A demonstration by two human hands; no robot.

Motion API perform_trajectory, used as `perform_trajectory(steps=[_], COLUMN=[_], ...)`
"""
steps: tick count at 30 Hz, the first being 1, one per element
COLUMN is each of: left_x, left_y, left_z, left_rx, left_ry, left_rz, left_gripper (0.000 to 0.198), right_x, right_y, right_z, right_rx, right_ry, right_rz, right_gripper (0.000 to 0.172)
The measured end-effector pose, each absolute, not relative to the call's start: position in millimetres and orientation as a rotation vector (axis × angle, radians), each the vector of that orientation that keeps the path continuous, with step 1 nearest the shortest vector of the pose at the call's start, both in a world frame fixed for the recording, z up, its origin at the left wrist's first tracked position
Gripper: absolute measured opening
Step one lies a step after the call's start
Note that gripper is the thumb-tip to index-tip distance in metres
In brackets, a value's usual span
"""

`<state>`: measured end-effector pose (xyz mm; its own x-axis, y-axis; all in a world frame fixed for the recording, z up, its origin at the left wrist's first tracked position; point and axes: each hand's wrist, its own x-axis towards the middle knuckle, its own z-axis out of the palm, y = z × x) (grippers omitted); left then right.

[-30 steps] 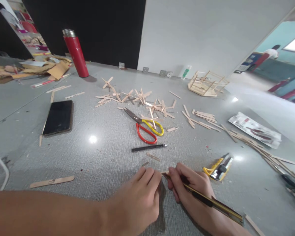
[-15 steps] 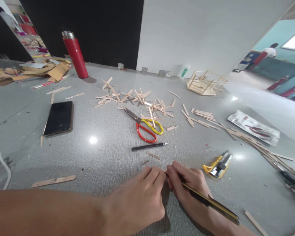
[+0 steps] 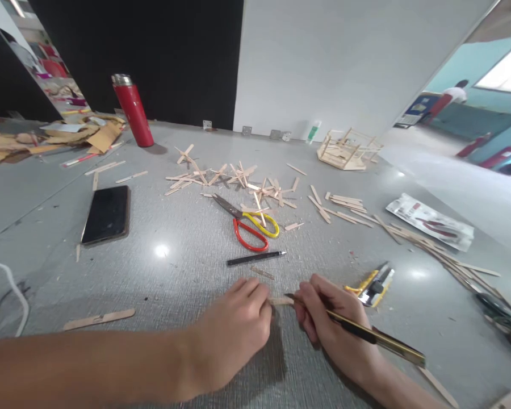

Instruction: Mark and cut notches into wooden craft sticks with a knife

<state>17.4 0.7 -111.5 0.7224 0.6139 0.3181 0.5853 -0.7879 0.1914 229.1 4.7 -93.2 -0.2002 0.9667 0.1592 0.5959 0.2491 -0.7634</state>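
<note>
My left hand (image 3: 238, 324) is closed on a short wooden craft stick (image 3: 281, 301), whose free end pokes out to the right. Held like a pen in my right hand (image 3: 334, 318) is a slim black-and-gold craft knife (image 3: 366, 332). Its dark blade tip lies over the stick, just right of my left fingers; whether it touches the wood I cannot tell. Beyond my hands lie a black pen-like tool (image 3: 255, 258) and scissors (image 3: 247, 220) with one red and one yellow handle. A yellow utility knife (image 3: 375, 287) rests right of my right hand.
Loose craft sticks (image 3: 238, 176) are heaped in the middle. At the left are a phone (image 3: 106, 213), a red bottle (image 3: 133, 111) and torn cardboard (image 3: 104, 136). A small stick frame (image 3: 344, 152) and a white packet (image 3: 430, 218) sit at the right. A person is in the far background.
My hands have moved apart, the left one leftward, so the stick between them now shows. The knife's blade tip has come into view over it. The camera view has shifted slightly.
</note>
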Motion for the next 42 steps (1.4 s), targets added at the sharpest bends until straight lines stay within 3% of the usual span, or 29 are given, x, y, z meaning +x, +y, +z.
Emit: perform_trajectory(steps=[7,14,19,21,23,26,31,38,42], left_x=[6,-2,-10,-14,-15,-16,-14,-10,-7], left_y=[13,15,2,-6,-13,-19,-22,-19,-21], left_z=[-102,-43,20,34,39,36,26,27,25], left_rx=[2.432,2.087,1.501,1.428,1.416,1.463,1.59,1.652,1.59], left_ry=[1.146,1.12,0.77,0.716,0.689,0.666,0.705,0.715,0.755], left_rz=[0.569,0.596,0.804,0.883,0.909,0.915,0.916,0.772,0.736], left_gripper=[0.017,0.014,0.027,0.033,0.036,0.035,0.045,0.036,0.04], right_x=[236,252,230,214,199,184,175,174,175], right_y=[14,28,17,3,-12,-28,-36,-41,-41], right_z=[-92,-86,-31,4,33,53,43,35,31], right_rx=[-1.35,-1.27,-1.307,-1.285,-1.171,-1.118,-1.168,-1.233,-1.201], right_ry=[-1.965,-2.11,-1.94,-1.873,-1.722,-1.604,-1.464,-1.396,-1.369], right_rz=[0.511,0.448,0.44,0.555,0.943,1.166,1.307,1.395,1.421], right_gripper=[0.019,0.028,0.029,0.033,0.035,0.034,0.039,0.036,0.037])
